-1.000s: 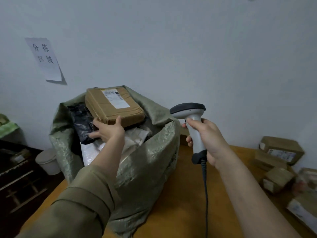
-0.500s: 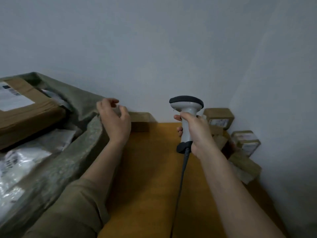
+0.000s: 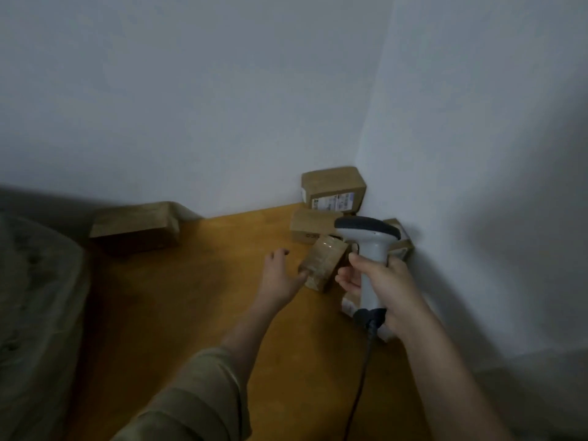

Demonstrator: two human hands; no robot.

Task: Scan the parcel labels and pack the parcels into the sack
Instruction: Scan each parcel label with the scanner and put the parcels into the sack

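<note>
My right hand [image 3: 378, 281] grips the handle of a grey barcode scanner [image 3: 370, 246], held upright with its cable hanging down. My left hand [image 3: 280, 275] reaches out with relaxed fingers and touches the near end of a small taped brown parcel [image 3: 323, 264] lying tilted on the table. Behind it, several more brown parcels are piled in the corner; the top one [image 3: 332, 189] shows a white label. The green woven sack [image 3: 35, 297] fills the left edge, blurred.
A brown box [image 3: 136, 229] lies against the back wall next to the sack. The orange wooden table [image 3: 178, 300] ends at white walls behind and to the right. More parcels sit half hidden behind my right hand.
The view swung right, away from the sack. My left hand left the sack's rim and reached across to the small parcel in the corner. The scanner moved right with my right hand.
</note>
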